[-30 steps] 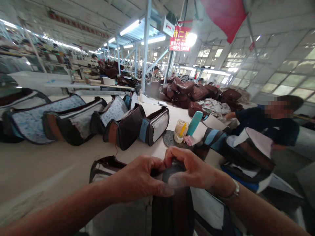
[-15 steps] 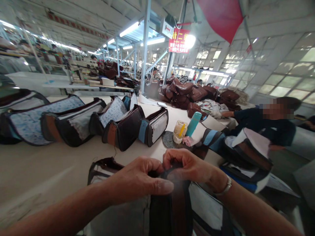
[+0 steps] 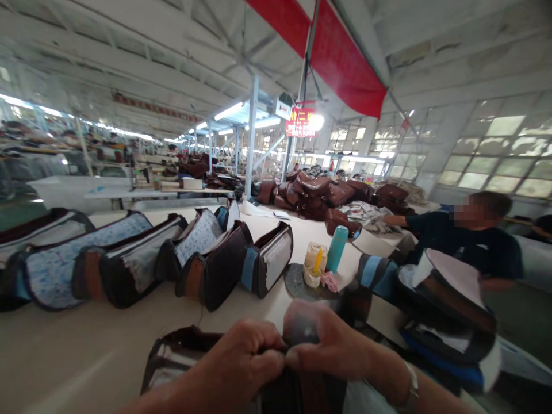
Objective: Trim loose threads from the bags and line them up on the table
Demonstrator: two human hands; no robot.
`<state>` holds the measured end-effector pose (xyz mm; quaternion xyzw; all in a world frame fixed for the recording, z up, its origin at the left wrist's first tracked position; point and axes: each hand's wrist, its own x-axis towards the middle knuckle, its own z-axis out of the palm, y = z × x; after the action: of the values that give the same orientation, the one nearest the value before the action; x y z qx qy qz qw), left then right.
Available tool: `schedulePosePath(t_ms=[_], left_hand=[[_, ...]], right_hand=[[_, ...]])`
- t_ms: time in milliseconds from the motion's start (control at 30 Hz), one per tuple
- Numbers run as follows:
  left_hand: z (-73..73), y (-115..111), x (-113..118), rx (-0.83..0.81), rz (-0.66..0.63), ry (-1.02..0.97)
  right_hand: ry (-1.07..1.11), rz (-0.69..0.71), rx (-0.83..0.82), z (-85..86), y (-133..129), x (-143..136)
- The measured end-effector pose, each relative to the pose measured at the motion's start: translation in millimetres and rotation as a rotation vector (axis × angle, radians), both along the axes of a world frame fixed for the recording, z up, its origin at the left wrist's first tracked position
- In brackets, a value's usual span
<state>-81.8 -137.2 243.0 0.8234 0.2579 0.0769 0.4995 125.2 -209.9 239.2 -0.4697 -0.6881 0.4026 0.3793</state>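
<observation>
Side by side at the bottom centre, my hands pinch the upper edge of an unfinished black bag [image 3: 311, 394] with a brown stripe. My left hand [image 3: 252, 359] is closed, thumb against bent fingers. Curled over the same edge, my right hand [image 3: 321, 345] has its thumb close to the left one; a bracelet circles that wrist. The bit of edge between the fingertips is hidden, and the right fingers are slightly blurred. Just behind my left hand, another bag [image 3: 185, 342] with a dark rim and pale lining rests on the table.
Several unfinished bags [image 3: 218, 267] line the pale table [image 3: 107, 339] at left. Ahead, a teal bottle [image 3: 337, 248] and a yellowish container [image 3: 314, 265] stand by a dark round slab [image 3: 295, 282]. Bags [image 3: 452, 299] are stacked at right, near a co-worker [image 3: 470, 241]. Brown bags [image 3: 314, 192] are heaped behind.
The view has tilted upward, so the table and hands appear lower. My left thumb has drawn back from across the bag and now meets the right thumb at the edge.
</observation>
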Motion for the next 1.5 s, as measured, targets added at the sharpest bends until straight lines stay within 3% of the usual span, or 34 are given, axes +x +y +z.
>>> schedulePosePath(t_ms=[167, 333, 400, 500, 600, 700, 833, 933, 1033, 1100, 1167, 1400, 1500], left_hand=[[1.2, -3.2, 1.2, 0.193, 0.070, 0.016], [2.1, -9.7, -0.3, 0.261, 0.059, -0.025], [3.3, -11.3, -2.6, 0.263, 0.048, -0.038], [5.7, -11.1, -9.9, 0.223, 0.029, -0.088], [6.5, -6.6, -20.0, 0.061, -0.002, -0.127], [4.3, -0.8, -28.1, -0.158, -0.034, -0.088], [1.9, 0.1, -31.8, -0.256, -0.119, -0.042], [6.1, -5.4, -31.4, -0.147, -0.161, -0.020], [16.6, -13.4, -29.1, 0.111, -0.168, -0.016], [25.1, -19.7, -26.6, 0.223, -0.160, -0.037], [33.1, -26.2, -24.0, 0.263, -0.146, -0.053], [50.8, -39.7, -23.9, 0.340, -0.150, -0.031], [57.0, -36.3, -26.1, 0.358, -0.201, -0.072]], right_hand=[[-0.203, -0.163, 0.054, 5.2, -1.4, -18.5], [-0.313, -0.301, 0.168, -2.0, -7.0, -32.1], [-0.335, -0.301, 0.307, -9.3, -7.6, -34.3], [-0.385, -0.275, 0.661, -22.0, -6.8, -35.0], [-0.512, -0.194, 0.990, -28.1, -6.4, -34.9], [-0.699, -0.106, 1.136, -22.6, -12.9, -36.9], [-0.828, -0.013, 1.017, -7.1, -34.4, -40.8], [-0.557, -0.014, 0.821, 1.9, -48.1, -37.8], [-0.228, -0.110, 0.447, 10.4, -51.0, -28.1], [-0.096, -0.101, 0.228, 18.9, -46.4, -20.5], [-0.069, 0.012, 0.128, 30.9, -38.0, -13.7], [-0.340, 0.427, 0.037, 74.8, -8.2, 0.4], [-0.339, 0.482, -0.033, 82.6, -8.0, -4.3]])
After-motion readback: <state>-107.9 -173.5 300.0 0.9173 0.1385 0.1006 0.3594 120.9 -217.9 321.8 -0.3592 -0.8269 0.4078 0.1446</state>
